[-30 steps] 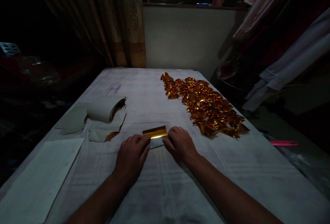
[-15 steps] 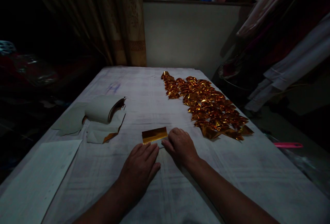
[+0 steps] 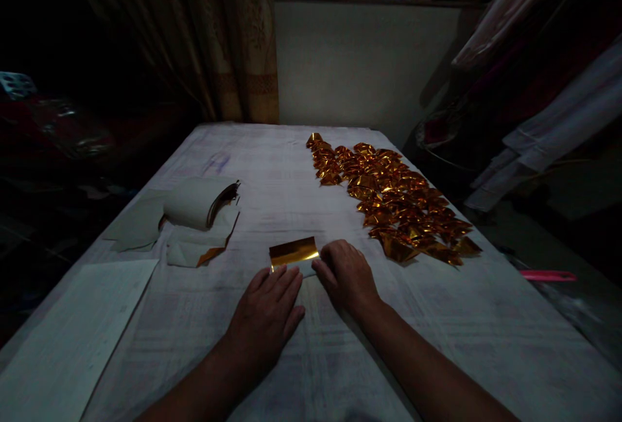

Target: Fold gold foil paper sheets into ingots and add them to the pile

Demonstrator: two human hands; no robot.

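A small sheet of gold foil paper [image 3: 293, 251] lies on the cloth before me, its near edge folded up so a pale backing strip shows. My left hand [image 3: 266, 308] lies flat with fingers stretched out, the fingertips pressing on the near left edge of the sheet. At the sheet's right end, my right hand [image 3: 348, 274] has curled fingers, with thumb and forefinger closed on the edge. Part of the folded strip is hidden under the left fingers.
Many folded gold foil pieces [image 3: 389, 192] spread over the table's right side. Curled pale-backed foil sheets [image 3: 192, 205] lie at left, behind a large white sheet [image 3: 72, 338]. A pale checked cloth [image 3: 272, 163] covers the table. Clothes hang at right; a pink handle [image 3: 549, 275] shows beyond the right edge.
The view has shifted slightly. Both hands keep nearly the same place on the foil paper; slightly more of the pale strip shows between them.
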